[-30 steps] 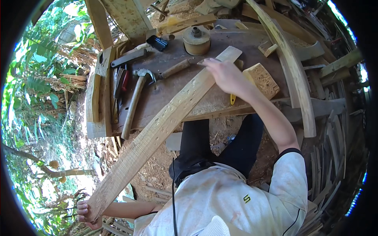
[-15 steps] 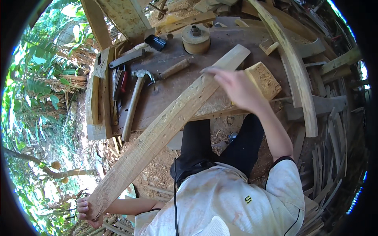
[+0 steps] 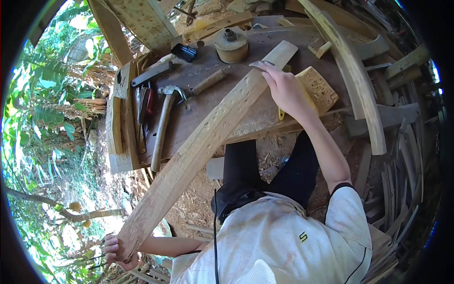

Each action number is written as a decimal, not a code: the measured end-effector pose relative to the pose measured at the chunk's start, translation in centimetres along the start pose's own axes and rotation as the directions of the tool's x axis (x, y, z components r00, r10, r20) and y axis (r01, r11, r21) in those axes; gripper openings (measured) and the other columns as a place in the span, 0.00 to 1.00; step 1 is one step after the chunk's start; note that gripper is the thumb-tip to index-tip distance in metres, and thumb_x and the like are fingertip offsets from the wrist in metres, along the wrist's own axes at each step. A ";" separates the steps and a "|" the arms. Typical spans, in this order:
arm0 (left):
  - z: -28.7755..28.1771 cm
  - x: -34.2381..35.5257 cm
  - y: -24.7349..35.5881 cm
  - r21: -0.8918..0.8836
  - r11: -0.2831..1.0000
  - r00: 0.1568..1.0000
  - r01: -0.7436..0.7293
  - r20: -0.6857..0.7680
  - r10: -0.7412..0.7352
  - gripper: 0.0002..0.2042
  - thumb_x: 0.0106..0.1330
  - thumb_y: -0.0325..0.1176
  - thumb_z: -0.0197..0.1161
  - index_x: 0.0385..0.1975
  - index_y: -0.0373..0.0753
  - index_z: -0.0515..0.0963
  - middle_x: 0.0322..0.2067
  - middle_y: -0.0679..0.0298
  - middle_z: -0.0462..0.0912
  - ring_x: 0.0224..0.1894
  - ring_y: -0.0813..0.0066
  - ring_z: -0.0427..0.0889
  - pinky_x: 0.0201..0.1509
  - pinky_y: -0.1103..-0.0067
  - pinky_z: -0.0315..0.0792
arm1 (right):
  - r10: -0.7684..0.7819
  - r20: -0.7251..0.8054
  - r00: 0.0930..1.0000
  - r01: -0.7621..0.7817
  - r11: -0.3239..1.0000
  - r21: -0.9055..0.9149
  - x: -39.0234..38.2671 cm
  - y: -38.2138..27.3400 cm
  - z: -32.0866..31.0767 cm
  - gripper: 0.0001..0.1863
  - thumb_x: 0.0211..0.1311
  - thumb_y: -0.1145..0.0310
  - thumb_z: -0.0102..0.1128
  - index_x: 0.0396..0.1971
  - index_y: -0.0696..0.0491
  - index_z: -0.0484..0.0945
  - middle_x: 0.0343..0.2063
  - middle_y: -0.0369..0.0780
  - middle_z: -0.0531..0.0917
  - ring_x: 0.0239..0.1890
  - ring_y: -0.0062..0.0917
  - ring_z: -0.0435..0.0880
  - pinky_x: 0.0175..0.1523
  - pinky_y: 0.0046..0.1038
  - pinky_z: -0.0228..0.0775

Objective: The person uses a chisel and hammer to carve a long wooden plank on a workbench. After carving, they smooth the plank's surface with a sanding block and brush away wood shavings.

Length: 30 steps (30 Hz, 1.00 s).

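Observation:
A long wooden plank (image 3: 189,146) with small pits on its face runs slantwise from my left side up over the workbench (image 3: 189,123). My left hand (image 3: 118,251) is wrapped round its near end. At the far end, my right hand (image 3: 288,92) is closed on a thin, slightly curved grey sheet (image 3: 261,64), which lies against the plank's face. Whether the sheet is metal or sandpaper I cannot tell. A pale wooden block (image 3: 321,90) stands just right of that hand. A yellow piece with a hole (image 3: 281,114) shows beneath my wrist, mostly hidden.
On the bench lie a claw hammer (image 3: 165,123), a wooden-handled tool (image 3: 208,83), red-handled pliers (image 3: 150,100), a black scoop-like thing (image 3: 184,52) and a round wooden piece with a metal fitting (image 3: 231,46). A long curved timber (image 3: 354,71) crosses the right side. Wood strips (image 3: 397,189) are heaped beyond.
My right hand and the grey sheet have shifted slightly along the plank toward its far end. The view has also moved a little. My left hand keeps its grip.

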<state>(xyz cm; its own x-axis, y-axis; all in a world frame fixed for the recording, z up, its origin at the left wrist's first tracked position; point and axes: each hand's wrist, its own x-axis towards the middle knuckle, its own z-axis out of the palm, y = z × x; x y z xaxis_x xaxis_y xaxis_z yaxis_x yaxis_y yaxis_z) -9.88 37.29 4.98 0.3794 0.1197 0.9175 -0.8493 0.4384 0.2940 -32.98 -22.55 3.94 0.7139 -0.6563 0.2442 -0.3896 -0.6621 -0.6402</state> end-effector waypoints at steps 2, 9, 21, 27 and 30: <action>0.1 -0.4 0.3 0.002 1.000 1.000 -0.003 -0.005 0.003 0.17 0.55 0.45 0.50 0.37 0.38 0.72 0.26 0.56 0.75 0.25 0.58 0.76 0.39 0.60 0.66 | -0.223 -0.019 0.975 0.223 0.973 0.062 -0.9 -1.3 1.6 0.16 0.71 0.76 0.58 0.56 0.62 0.82 0.57 0.54 0.84 0.59 0.46 0.86 0.64 0.43 0.80; 1.7 -1.7 -0.6 0.007 1.000 1.000 0.020 -0.007 -0.020 0.18 0.58 0.45 0.49 0.37 0.35 0.72 0.26 0.54 0.76 0.26 0.55 0.77 0.39 0.59 0.67 | -0.211 -0.003 0.977 0.209 0.965 0.155 -1.8 -1.1 2.7 0.17 0.70 0.79 0.56 0.56 0.62 0.83 0.57 0.55 0.85 0.59 0.46 0.86 0.65 0.41 0.80; 6.0 -4.9 -2.3 -0.015 0.996 0.975 0.086 -0.203 -0.088 0.18 0.59 0.46 0.49 0.35 0.36 0.73 0.25 0.55 0.74 0.26 0.54 0.78 0.37 0.60 0.72 | -0.301 -0.085 0.950 0.306 0.951 0.050 -2.9 -3.0 2.6 0.15 0.71 0.76 0.60 0.54 0.61 0.84 0.57 0.52 0.85 0.61 0.44 0.85 0.65 0.41 0.80; 11.1 -6.5 -3.9 0.167 0.983 0.967 0.079 -0.253 -0.034 0.23 0.65 0.48 0.44 0.42 0.30 0.73 0.25 0.56 0.75 0.24 0.59 0.78 0.30 0.65 0.72 | -0.280 -0.143 0.949 0.296 0.949 0.104 -2.8 -3.0 2.6 0.14 0.70 0.79 0.58 0.52 0.63 0.83 0.54 0.53 0.86 0.60 0.45 0.85 0.64 0.40 0.80; 14.9 -8.5 -3.9 0.238 0.950 0.931 0.199 -0.350 -0.107 0.24 0.64 0.50 0.46 0.42 0.31 0.73 0.26 0.56 0.76 0.27 0.55 0.81 0.33 0.64 0.78 | -0.347 -0.141 0.927 0.361 0.927 0.096 -3.0 -3.8 3.4 0.14 0.71 0.77 0.58 0.52 0.65 0.82 0.53 0.54 0.86 0.58 0.48 0.85 0.64 0.42 0.79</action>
<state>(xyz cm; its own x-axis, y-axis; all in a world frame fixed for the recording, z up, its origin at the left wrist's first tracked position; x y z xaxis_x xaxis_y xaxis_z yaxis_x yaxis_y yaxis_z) -15.22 21.33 0.04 0.5726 0.3757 0.7286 -0.8192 0.2282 0.5262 -31.65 -16.78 3.13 0.7151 -0.4301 0.5510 -0.0475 -0.8164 -0.5755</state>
